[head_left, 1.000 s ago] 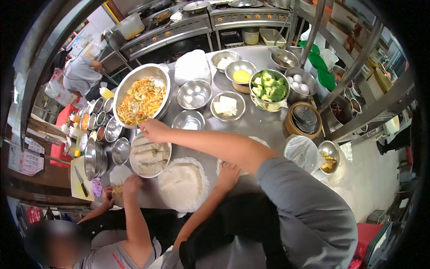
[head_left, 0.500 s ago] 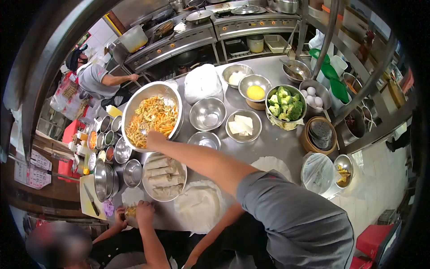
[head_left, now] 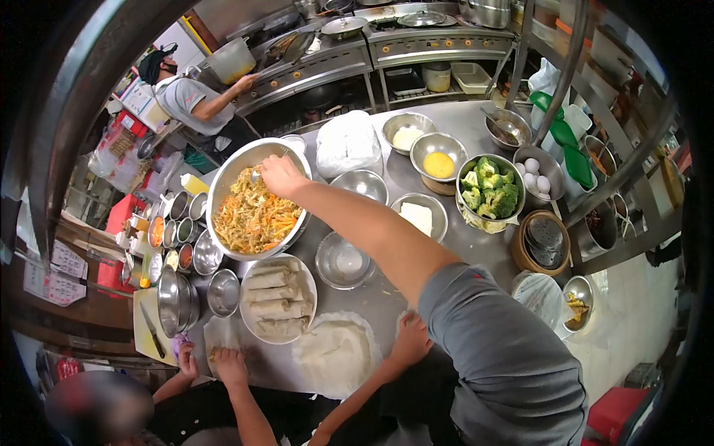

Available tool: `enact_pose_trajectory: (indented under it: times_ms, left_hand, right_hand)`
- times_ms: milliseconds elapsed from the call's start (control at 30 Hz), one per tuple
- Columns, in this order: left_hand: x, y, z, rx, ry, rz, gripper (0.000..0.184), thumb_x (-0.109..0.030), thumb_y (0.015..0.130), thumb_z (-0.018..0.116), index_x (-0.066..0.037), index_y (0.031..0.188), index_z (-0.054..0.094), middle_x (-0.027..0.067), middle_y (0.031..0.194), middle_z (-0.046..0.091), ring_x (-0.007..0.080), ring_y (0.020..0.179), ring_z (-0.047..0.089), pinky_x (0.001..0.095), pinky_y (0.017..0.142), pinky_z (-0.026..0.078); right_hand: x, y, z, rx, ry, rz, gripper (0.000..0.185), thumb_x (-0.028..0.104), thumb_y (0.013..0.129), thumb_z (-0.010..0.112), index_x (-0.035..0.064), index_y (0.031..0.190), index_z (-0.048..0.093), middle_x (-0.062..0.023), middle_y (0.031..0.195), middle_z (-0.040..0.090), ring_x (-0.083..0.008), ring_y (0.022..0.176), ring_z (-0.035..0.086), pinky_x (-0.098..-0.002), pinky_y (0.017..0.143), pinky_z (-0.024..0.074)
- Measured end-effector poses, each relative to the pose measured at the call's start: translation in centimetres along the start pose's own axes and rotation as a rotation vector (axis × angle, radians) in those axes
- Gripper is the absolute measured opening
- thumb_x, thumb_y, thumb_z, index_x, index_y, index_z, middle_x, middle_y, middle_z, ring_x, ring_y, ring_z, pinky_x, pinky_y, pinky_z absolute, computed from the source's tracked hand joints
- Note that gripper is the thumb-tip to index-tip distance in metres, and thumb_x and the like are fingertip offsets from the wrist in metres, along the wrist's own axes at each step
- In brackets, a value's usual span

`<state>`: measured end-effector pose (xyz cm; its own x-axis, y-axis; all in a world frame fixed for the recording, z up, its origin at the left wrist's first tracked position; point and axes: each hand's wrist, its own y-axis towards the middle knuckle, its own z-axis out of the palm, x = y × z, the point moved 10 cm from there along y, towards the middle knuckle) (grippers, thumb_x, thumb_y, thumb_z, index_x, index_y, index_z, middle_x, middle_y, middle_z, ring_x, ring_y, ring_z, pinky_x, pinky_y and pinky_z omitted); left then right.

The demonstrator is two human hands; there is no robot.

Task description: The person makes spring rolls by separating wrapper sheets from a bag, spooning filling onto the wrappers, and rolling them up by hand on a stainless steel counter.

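Observation:
My right hand [head_left: 284, 177] is closed on a metal spoon [head_left: 257, 175], mostly hidden, at the upper rim of a large steel bowl [head_left: 217, 195]. Shredded vegetable filling [head_left: 256, 214] with orange and pale strips fills much of that bowl. My left hand [head_left: 411, 340] is low by the table's near edge, under my right arm; its fingers are partly hidden. To its left lie thin round wrappers [head_left: 338, 353]. A white plate [head_left: 315, 297] of rolled spring rolls [head_left: 277, 296] stands below the bowl.
A co-worker's hands [head_left: 229, 364] are at a wrapper on the lower left. Bowls of broccoli [head_left: 489, 189], eggs [head_left: 532, 177] and yellow liquid [head_left: 439, 165] stand at the right. A knife [head_left: 152, 327] lies on a cutting board. Another person stands by the stove.
My right hand has moved up within the filling bowl, from its lower side to its upper rim. My left hand has come into view. The co-worker by the stove has shifted and raised an arm.

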<state>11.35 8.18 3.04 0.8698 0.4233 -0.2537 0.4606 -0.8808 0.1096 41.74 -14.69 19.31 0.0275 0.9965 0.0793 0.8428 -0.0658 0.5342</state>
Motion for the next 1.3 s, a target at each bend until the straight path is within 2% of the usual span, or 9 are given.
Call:
enact_pose_trajectory:
  times_ms: [100, 200, 333, 567, 700, 767, 833, 1067, 1300]
  left_hand:
    - [-13.7, 3.8, 5.5, 0.030, -0.321, 0.165, 0.019, -0.017, 0.083, 0.065, -0.012, 0.101, 0.063, 0.0045, 0.112, 0.061, 0.0206, 0.109, 0.057, 0.0516, 0.103, 0.034]
    - [-18.1, 4.7, 6.9, 0.037, -0.394, 0.229, 0.026, -0.017, 0.087, 0.065, -0.012, 0.112, 0.063, 0.0047, 0.122, 0.060, 0.0210, 0.118, 0.055, 0.0544, 0.108, 0.031]
    - [-19.0, 5.1, 5.7, 0.111, -0.402, 0.242, 0.026, -0.016, 0.090, 0.063, -0.011, 0.116, 0.061, 0.0033, 0.128, 0.059, 0.0192, 0.120, 0.055, 0.0551, 0.110, 0.031]
    - [-18.4, 4.2, 10.1, 0.325, -0.227, 0.265, 0.025, -0.017, 0.090, 0.063, -0.010, 0.114, 0.062, 0.0064, 0.123, 0.059, 0.0217, 0.119, 0.055, 0.0555, 0.110, 0.031]
    - [-19.2, 3.4, 7.8, -0.241, 0.173, 0.544, 0.024, -0.016, 0.090, 0.062, -0.010, 0.113, 0.062, 0.0061, 0.123, 0.059, 0.0220, 0.118, 0.056, 0.0556, 0.109, 0.030]
    - [-19.2, 3.9, 7.0, -0.260, 0.135, 0.513, 0.023, -0.015, 0.091, 0.061, -0.011, 0.114, 0.062, 0.0047, 0.124, 0.059, 0.0216, 0.118, 0.056, 0.0556, 0.109, 0.031]
    - [-18.9, 5.1, 5.4, 0.063, -0.428, 0.233, 0.023, -0.014, 0.091, 0.060, -0.013, 0.114, 0.062, 0.0031, 0.125, 0.059, 0.0212, 0.117, 0.056, 0.0555, 0.108, 0.031]
    - [-18.5, 4.7, 5.8, 0.050, -0.482, 0.280, 0.022, -0.015, 0.092, 0.061, -0.013, 0.113, 0.062, 0.0030, 0.125, 0.060, 0.0218, 0.116, 0.057, 0.0552, 0.107, 0.031]
    - [-18.5, 4.4, 6.5, 0.053, -0.429, 0.287, 0.020, -0.017, 0.091, 0.062, -0.011, 0.110, 0.061, 0.0042, 0.124, 0.059, 0.0223, 0.116, 0.057, 0.0550, 0.107, 0.031]
  right_hand:
    - [-0.7, -0.9, 3.4, 0.020, -0.109, -0.113, 0.015, 0.021, 0.081, 0.065, 0.0127, 0.084, 0.077, -0.0055, 0.097, 0.068, -0.0224, 0.101, 0.062, -0.0395, 0.077, 0.0526]
    - [-1.8, -3.0, 2.6, 0.005, -0.122, -0.193, 0.012, 0.022, 0.076, 0.068, 0.0152, 0.080, 0.077, -0.0048, 0.096, 0.069, -0.0218, 0.100, 0.063, -0.0388, 0.074, 0.0516]
    - [-2.9, -1.3, 1.1, 0.212, -0.163, -0.106, 0.014, 0.020, 0.079, 0.069, 0.0126, 0.086, 0.079, -0.0082, 0.106, 0.067, -0.0254, 0.104, 0.062, -0.0388, 0.076, 0.0533]
    - [-3.5, -0.1, 4.0, 0.168, 0.057, 0.124, 0.023, 0.021, 0.086, 0.063, 0.0083, 0.099, 0.078, -0.0128, 0.116, 0.063, -0.0293, 0.111, 0.061, -0.0414, 0.086, 0.0548]
    - [-2.4, -2.6, 4.1, 0.270, 0.005, 0.121, 0.026, 0.023, 0.087, 0.062, 0.0094, 0.103, 0.077, -0.0111, 0.116, 0.064, -0.0291, 0.109, 0.062, -0.0409, 0.087, 0.0550]
    - [-3.3, -2.6, 2.5, 0.224, -0.005, 0.184, 0.021, 0.020, 0.086, 0.064, 0.0108, 0.099, 0.078, -0.0115, 0.112, 0.066, -0.0277, 0.105, 0.064, -0.0391, 0.084, 0.0555]
    - [-4.5, -3.0, -0.4, 0.177, -0.007, 0.234, 0.018, 0.017, 0.085, 0.064, 0.0113, 0.095, 0.078, -0.0120, 0.111, 0.066, -0.0274, 0.106, 0.064, -0.0383, 0.082, 0.0559]
    - [-2.4, -4.5, -0.4, 0.038, 0.043, 0.126, 0.014, 0.013, 0.080, 0.064, 0.0081, 0.081, 0.077, -0.0113, 0.082, 0.073, -0.0287, 0.081, 0.073, -0.0403, 0.072, 0.0586]
    - [-4.3, -5.8, 0.3, 0.183, 0.285, 0.466, 0.018, 0.017, 0.078, 0.063, 0.0073, 0.083, 0.077, -0.0166, 0.090, 0.075, -0.0336, 0.089, 0.073, -0.0424, 0.079, 0.0584]
